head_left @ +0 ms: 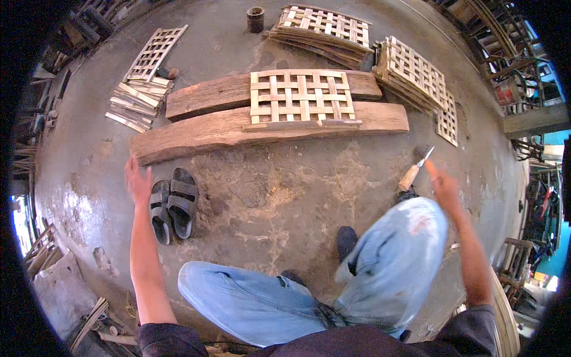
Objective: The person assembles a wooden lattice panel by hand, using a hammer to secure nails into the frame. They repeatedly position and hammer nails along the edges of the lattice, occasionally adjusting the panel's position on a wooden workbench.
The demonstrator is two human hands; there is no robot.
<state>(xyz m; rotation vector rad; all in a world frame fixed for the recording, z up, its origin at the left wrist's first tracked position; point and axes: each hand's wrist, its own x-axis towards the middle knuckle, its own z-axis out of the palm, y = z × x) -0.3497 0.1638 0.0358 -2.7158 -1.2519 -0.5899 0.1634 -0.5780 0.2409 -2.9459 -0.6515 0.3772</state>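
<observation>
My left hand (138, 183) is open, its fingers stretched toward the left end of the front wooden beam (196, 138); whether they touch it is hard to tell. Blurred by motion, my right hand (443, 184) is beside a knife (409, 177) with a pale wooden handle and a short blade. I cannot tell if its fingers grip anything. A panel of woven flat bamboo strips (303, 95) lies across the front beam and the rear beam (208, 98), with a strip along its near edge.
A pair of dark sandals (183, 199) lies near my left hand. Stacks of woven panels (416, 71) stand at the far right. Loose strips (135, 106) and another woven panel (156, 52) lie at the far left. A dark pot (255, 21) stands at the back.
</observation>
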